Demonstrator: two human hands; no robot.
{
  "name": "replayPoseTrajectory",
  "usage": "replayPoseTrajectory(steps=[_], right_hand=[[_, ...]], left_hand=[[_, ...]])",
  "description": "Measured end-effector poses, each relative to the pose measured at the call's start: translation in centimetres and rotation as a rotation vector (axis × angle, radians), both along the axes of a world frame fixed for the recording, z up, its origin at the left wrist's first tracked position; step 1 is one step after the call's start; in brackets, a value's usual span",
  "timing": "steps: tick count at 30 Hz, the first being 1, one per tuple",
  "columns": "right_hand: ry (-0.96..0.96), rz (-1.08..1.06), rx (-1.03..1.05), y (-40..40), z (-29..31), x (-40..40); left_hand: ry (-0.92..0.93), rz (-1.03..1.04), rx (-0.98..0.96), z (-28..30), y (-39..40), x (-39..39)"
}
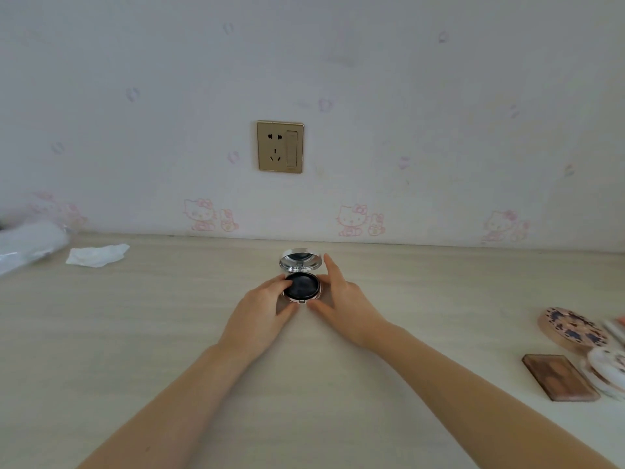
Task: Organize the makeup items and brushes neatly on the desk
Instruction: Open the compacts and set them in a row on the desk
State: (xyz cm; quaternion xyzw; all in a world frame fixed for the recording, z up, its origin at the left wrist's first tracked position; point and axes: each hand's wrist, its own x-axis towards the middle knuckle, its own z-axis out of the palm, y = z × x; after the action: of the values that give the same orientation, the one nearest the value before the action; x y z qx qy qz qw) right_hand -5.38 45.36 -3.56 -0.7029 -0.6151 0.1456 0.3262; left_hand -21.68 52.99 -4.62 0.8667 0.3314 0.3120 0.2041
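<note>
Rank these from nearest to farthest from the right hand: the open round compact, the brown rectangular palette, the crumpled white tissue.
1. Open round compact: touching the right hand, desk centre.
2. Brown rectangular palette: near the desk's right edge.
3. Crumpled white tissue: far left, near the wall.

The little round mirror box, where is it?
In the head view, the open compact sits mid-desk near the wall, below the socket, between the left hand and right hand.
</note>
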Motion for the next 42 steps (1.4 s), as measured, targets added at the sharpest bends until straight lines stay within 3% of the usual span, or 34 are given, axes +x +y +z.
replayPoseTrajectory(steps=[7,23,42], right_hand=[[-0.049,-0.016,-0.025,1.3,0.3,-0.7],[-0.202,-0.014,-0.123,0.0,0.6,0.0],[-0.547,-0.239,-0.084,-20.0,3.0,9.7]], left_hand=[[0.133,0.062,-0.003,-0.5,1.7,0.8],[0.129,0.09,0.026,-0.4,0.9,0.6],[0.053,-0.239,-0.018,0.8,-12.8,12.4]])
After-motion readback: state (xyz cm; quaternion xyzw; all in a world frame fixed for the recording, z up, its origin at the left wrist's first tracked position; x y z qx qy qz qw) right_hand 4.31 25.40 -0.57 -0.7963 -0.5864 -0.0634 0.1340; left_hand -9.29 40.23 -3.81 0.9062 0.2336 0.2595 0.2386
